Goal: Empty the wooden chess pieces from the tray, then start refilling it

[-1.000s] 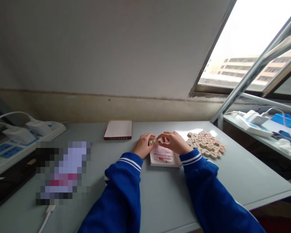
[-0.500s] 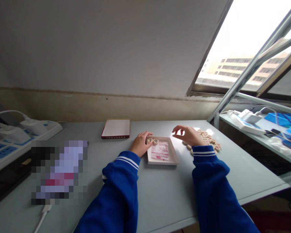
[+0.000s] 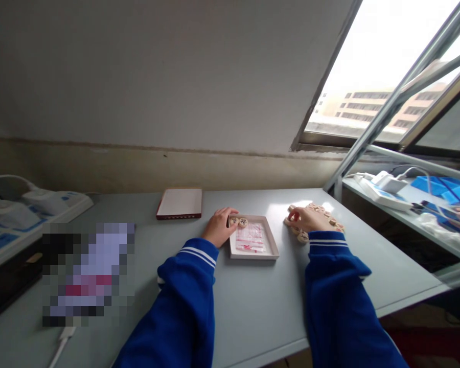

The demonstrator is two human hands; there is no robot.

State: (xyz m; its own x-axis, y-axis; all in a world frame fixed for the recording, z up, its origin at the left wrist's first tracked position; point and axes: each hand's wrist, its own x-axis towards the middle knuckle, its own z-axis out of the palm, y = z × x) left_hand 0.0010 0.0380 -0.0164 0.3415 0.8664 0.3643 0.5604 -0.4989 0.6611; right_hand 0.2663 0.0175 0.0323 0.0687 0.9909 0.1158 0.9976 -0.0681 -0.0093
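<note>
A shallow white box stands on the grey table, with a clear plastic bag with red print inside. Two round wooden pieces with dark characters lie side by side in its far left corner. My left hand grips the box's left wall, its thumb over the rim beside the pieces. To the right of the box, my right hand is at the near left side of a heap of round wooden pieces, its thumb and forefinger closed on a piece. The hand hides part of the heap.
A box lid lies behind and left of the box. At the left are a blurred-out phone with a cable and a power strip. A metal frame and a side shelf with cables stand at the right.
My right hand has moved right, from beside the box to the heap, and its fingers have closed. My left hand stays at the box. The whole view has shifted slightly.
</note>
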